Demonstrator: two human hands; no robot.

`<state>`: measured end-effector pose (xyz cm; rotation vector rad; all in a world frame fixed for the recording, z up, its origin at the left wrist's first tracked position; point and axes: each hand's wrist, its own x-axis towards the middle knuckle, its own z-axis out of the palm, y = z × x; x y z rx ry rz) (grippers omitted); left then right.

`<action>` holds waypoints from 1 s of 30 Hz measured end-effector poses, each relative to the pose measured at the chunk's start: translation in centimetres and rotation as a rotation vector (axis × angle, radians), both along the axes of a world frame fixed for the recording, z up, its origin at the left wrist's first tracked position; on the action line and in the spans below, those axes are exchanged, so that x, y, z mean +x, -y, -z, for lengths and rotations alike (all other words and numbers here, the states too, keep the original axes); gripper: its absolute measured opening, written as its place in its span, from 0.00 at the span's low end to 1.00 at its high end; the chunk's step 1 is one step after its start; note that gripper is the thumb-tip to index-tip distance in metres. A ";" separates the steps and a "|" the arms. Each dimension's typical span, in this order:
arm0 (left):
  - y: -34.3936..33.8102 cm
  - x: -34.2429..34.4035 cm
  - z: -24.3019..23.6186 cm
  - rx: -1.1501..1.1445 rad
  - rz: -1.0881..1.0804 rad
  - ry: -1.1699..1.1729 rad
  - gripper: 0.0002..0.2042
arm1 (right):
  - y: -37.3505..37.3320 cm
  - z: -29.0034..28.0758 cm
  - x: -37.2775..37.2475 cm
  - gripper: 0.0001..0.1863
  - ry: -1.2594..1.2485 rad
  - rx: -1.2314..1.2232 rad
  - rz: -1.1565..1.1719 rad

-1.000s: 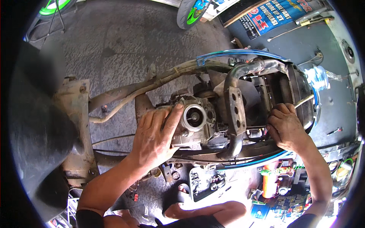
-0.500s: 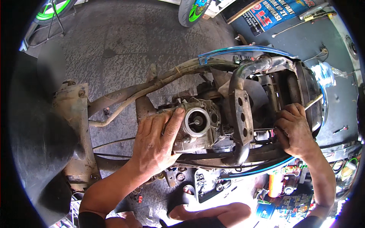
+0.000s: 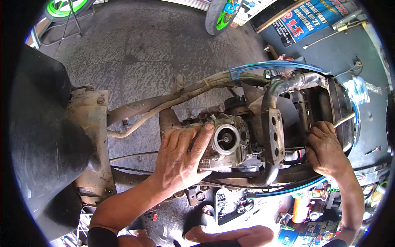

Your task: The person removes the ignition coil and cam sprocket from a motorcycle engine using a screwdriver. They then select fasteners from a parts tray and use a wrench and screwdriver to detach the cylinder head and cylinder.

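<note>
My left hand (image 3: 179, 154) rests over the side of a grey metal engine part (image 3: 224, 158). Its thumb lies along the rim of a round opening (image 3: 226, 140) with a small pin-like piece inside. The other fingers curl over the left side, where their tips are partly hidden. Farther right, my right hand (image 3: 327, 150) is closed, with fingers bent down beside the right end of a dirty scooter frame (image 3: 164, 103). What its fingers grip is hidden. Between the hands stands a perforated metal bracket (image 3: 276, 136) on a bent black tube (image 3: 269, 90).
Blue-edged body trim (image 3: 279, 66) runs along the frame's far side. A large dark panel (image 3: 49, 136) stands at the left. Below the frame lie a tray of metal parts (image 3: 226, 206) and an orange cylinder (image 3: 300, 210). Wheels with green rims (image 3: 224, 18) stand at the back.
The whole scene sits slightly farther right and lower in the picture. Both hands keep about the same places on the engine and frame.
</note>
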<state>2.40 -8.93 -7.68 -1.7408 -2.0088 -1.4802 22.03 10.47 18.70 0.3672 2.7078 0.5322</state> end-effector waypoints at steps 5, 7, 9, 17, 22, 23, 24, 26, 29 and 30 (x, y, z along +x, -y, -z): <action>0.1 -0.1 -0.1 -0.017 -0.011 0.008 0.64 | -0.9 0.7 0.4 0.07 -0.058 0.014 0.004; 0.1 -0.2 -0.1 -0.040 -0.002 -0.005 0.66 | -0.8 0.5 0.1 0.07 -0.050 0.013 0.036; -0.1 -0.2 -0.2 -0.032 -0.004 -0.002 0.66 | -0.9 0.5 0.1 0.07 -0.043 0.013 0.067; 0.7 -0.1 -0.5 -0.055 0.011 0.008 0.66 | -0.4 0.5 0.1 0.09 -0.070 0.000 0.071; 0.6 0.4 -0.2 -0.039 -0.007 0.001 0.67 | -0.6 0.6 0.6 0.11 -0.040 -0.011 0.073; 0.5 0.5 -0.3 -0.025 0.004 0.005 0.66 | -0.6 0.5 0.9 0.11 -0.017 -0.026 0.078; 0.1 0.5 -0.4 -0.015 0.019 0.010 0.66 | -1.2 0.3 1.0 0.12 0.005 -0.030 0.054; -0.2 0.7 -0.6 -0.075 -0.012 0.045 0.64 | -1.9 0.2 0.6 0.13 0.041 -0.003 -0.042; 0.4 0.6 0.1 -0.084 -0.071 -0.022 0.61 | -1.3 -1.3 0.3 0.12 -0.001 0.149 -0.033; 0.3 0.9 -0.4 -0.137 -0.118 -0.024 0.59 | -1.9 -2.5 1.5 0.10 -0.020 0.225 -0.077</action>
